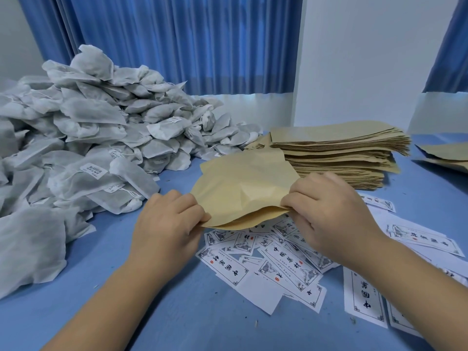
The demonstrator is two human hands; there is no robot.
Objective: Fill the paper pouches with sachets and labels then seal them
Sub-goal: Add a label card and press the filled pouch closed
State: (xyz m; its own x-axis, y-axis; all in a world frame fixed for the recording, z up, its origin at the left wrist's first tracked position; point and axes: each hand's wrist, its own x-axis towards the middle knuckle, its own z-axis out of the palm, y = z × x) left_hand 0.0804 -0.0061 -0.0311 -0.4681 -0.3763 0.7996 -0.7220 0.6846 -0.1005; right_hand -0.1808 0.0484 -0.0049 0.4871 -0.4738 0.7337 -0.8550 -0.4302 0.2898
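At frame centre, a paper pouch (243, 183) is pinched by the left hand (167, 224) and right hand (329, 211), its mouth being spread; a sachet (106, 178) is probably needed next.

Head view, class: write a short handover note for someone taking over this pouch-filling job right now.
Left hand pinches the left edge of the kraft paper pouch at its mouth; right hand pinches the right edge, with the mouth parted toward the person.
Sachet pile lies left; stack of empty pouches behind right; printed labels scattered on the blue table under the pouch.
Done: one pouch taken up and opened; no contents visible inside.
Left: put in sachets and a label, seal it, then go on through the stack.
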